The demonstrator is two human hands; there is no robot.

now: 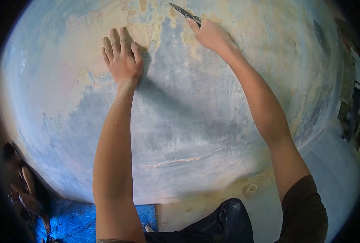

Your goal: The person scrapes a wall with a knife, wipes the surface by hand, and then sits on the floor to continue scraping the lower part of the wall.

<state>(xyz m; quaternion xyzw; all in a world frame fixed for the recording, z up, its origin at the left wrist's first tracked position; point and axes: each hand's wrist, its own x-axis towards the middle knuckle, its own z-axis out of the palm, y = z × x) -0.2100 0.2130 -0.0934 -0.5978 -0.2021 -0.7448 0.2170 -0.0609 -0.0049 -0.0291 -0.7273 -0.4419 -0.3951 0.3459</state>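
Note:
A large rounded surface [180, 133], patchy in grey, blue and yellowish tones, curves across most of the head view. My left hand [125, 60] lies flat against it at the upper middle, fingers spread and holding nothing. To the right and higher up, my right hand [212, 34] is closed around the dark handle of a knife [185, 12]. Its pointed blade aims up and left, close over a yellowish patch. The palm side of my right hand is hidden.
Another person [28, 190] crouches at the lower left beside a blue mat [72, 218]. A small pale cup-like object [251, 190] sits on the floor near my knee [234, 218]. Dark, cluttered items [354, 93] line the right edge. A thin pale crack [184, 160] runs across the lower surface.

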